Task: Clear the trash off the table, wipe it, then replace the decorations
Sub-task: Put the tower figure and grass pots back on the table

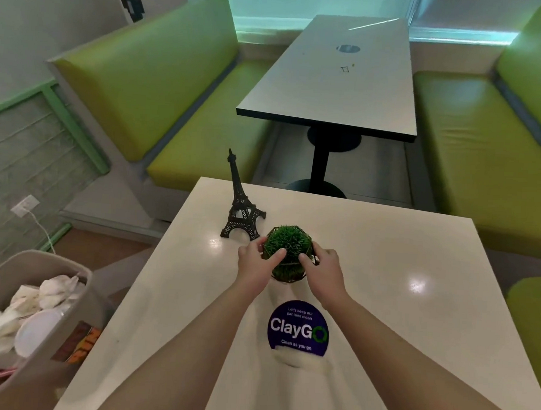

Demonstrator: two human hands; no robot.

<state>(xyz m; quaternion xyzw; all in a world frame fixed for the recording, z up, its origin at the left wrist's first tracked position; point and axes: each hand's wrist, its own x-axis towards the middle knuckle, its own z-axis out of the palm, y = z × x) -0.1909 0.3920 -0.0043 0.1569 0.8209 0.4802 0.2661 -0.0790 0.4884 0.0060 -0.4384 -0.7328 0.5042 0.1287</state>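
Both hands cup the green faux-grass ball in its dark wire geometric frame (288, 252). Left hand (255, 265) grips its left side, thumb laid over the top and fingers curled behind; right hand (322, 267) grips the right side, thumb on the front. Ball sits at or just above the tabletop; contact can't be confirmed from this angle. It is mid-table, just right of and nearer than the dark metal Eiffel Tower model (241, 203), which stands upright, close to the ball but apart from it.

Progress, judged: late stage. No loose trash visible on the white table (400, 274); the grey bin (41, 312) beside its left edge holds crumpled white tissues and a white lid or plate. Tabletop is glossy with ceiling-light glare, so likely wiped already. A whitish wad (301, 361), maybe a tissue or wipe, lies at the near edge of the round purple "ClayGo" sticker (298, 327); that may need binning. Tower looks placed; ball being set now. Left: release the ball, deal with the wad.

Room: pantry booth. Green padded benches (162, 83) flank a second grey-white table (332, 82) on a black pedestal beyond. Frosted window behind. Wall outlet with white cord (26, 206) low on the left.
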